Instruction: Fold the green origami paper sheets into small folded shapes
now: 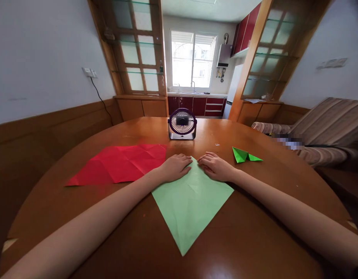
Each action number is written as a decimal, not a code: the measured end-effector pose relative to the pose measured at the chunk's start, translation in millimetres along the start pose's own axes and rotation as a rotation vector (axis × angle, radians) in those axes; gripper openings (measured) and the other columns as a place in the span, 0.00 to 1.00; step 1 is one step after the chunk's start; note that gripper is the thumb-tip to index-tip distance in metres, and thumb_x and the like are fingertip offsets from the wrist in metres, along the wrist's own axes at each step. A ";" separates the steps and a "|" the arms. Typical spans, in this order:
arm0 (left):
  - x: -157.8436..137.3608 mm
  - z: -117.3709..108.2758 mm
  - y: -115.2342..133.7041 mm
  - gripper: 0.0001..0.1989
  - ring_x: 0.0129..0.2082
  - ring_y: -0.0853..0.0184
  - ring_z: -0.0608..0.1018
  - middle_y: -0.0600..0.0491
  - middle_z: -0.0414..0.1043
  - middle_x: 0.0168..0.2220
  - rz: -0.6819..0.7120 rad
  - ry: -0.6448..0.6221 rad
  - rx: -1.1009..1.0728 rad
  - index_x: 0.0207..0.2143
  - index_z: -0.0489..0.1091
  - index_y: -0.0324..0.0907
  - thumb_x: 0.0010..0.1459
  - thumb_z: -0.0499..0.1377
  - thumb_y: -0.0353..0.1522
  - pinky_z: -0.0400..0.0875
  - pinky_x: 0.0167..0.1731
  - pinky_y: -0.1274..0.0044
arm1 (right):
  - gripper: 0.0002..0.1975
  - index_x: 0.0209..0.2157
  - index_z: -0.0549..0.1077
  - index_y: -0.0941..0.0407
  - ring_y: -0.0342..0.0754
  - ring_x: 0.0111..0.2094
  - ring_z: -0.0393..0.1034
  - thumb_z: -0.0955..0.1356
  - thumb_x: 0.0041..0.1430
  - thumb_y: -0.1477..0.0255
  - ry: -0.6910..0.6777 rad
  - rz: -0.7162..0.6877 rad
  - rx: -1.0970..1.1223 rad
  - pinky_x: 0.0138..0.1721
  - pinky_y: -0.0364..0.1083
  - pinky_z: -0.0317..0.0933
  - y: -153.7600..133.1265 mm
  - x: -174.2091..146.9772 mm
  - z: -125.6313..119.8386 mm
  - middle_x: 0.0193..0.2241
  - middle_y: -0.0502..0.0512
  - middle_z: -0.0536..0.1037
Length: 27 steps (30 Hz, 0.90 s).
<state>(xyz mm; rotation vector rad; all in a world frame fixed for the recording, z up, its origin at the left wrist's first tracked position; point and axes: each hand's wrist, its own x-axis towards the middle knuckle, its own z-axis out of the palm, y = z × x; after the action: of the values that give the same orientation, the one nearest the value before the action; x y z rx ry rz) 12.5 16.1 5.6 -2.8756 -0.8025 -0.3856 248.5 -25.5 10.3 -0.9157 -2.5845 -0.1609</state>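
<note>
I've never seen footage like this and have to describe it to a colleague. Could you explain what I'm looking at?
There is no machine here, just a person's two bare hands. The single picture comes from a camera worn on the head, looking forward and down, so the forearms reach in from the bottom corners. On the wooden table, the left hand and right hand rest near the top corner of a pale green sheet; neither lifts anything. Creased red paper lies to the left, a small folded green paper to the right, and a small fan stands beyond the hands.
</note>
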 end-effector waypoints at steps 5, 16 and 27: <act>-3.2 5.6 -0.3 0.19 0.56 0.60 0.69 0.47 0.69 0.56 -0.021 0.028 -0.017 0.55 0.65 0.39 0.67 0.47 0.37 0.62 0.55 0.68 | 0.16 0.45 0.69 0.58 0.52 0.45 0.69 0.62 0.55 0.81 -0.081 -0.039 -0.052 0.57 0.57 0.54 5.7 12.7 2.7 0.41 0.59 0.76; -6.6 1.7 3.0 0.19 0.57 0.61 0.69 0.49 0.69 0.57 -0.066 0.028 -0.023 0.55 0.66 0.41 0.68 0.45 0.38 0.50 0.62 0.62 | 0.15 0.38 0.70 0.57 0.49 0.40 0.69 0.61 0.50 0.84 -0.126 -0.047 0.035 0.55 0.55 0.54 9.0 19.5 -6.3 0.36 0.56 0.76; -5.6 2.3 2.6 0.20 0.56 0.61 0.70 0.47 0.69 0.57 -0.045 0.013 0.046 0.55 0.66 0.40 0.68 0.45 0.37 0.47 0.63 0.62 | 0.10 0.36 0.69 0.55 0.48 0.36 0.67 0.60 0.57 0.81 -0.160 -0.067 0.090 0.53 0.55 0.56 8.5 7.2 -21.5 0.32 0.53 0.75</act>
<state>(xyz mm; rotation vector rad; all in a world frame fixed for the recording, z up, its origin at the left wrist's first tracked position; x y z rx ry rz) 9.7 11.6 1.7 -2.8139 -0.8638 -0.3847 255.7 -19.7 32.7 -0.8410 -2.7463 0.0117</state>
